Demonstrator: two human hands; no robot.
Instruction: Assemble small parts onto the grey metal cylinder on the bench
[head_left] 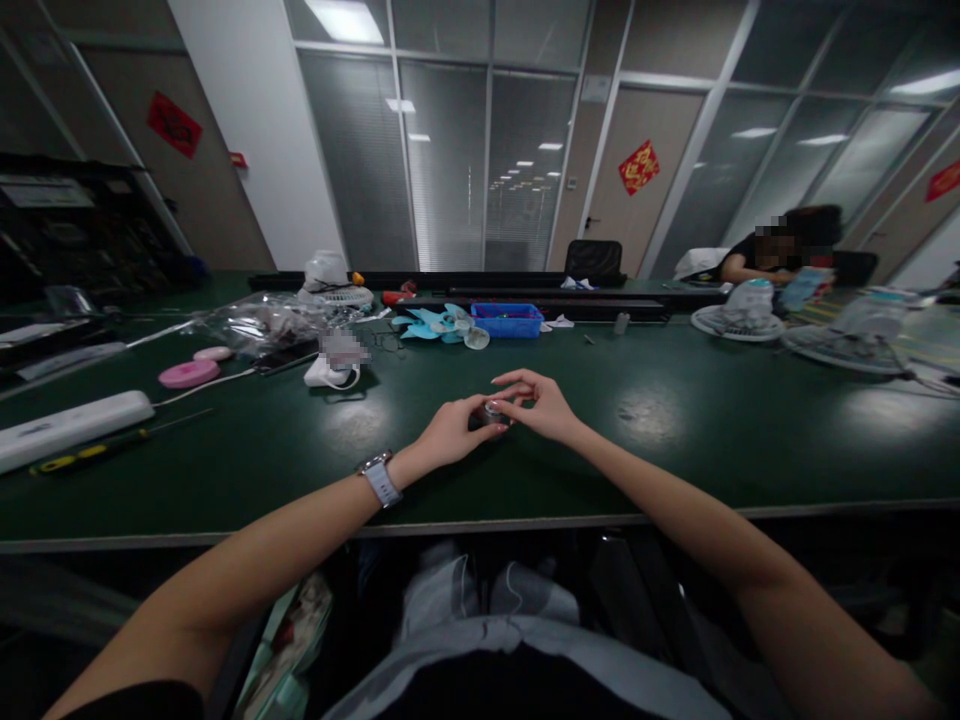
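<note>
A small round metal part (493, 412), dark at the side with a bright top, is between my two hands just above or on the green table; its exact kind is too small to make out. My left hand (452, 430), with a watch on the wrist, grips it from the left, thumb in front and fingers behind. From the right, my right hand (547, 408) bends over the part, its thumb and fingertips at the top. The fingers hide much of the part. Whether it touches the table (450, 490) I cannot tell.
Left lie a white power strip (82, 428), a yellow-handled screwdriver (97, 456) and pink discs (189, 373). Light-blue fan blades (435, 322) and a blue basket (506, 320) sit behind. Fan parts (750, 310) stand right, near a seated person (780, 250).
</note>
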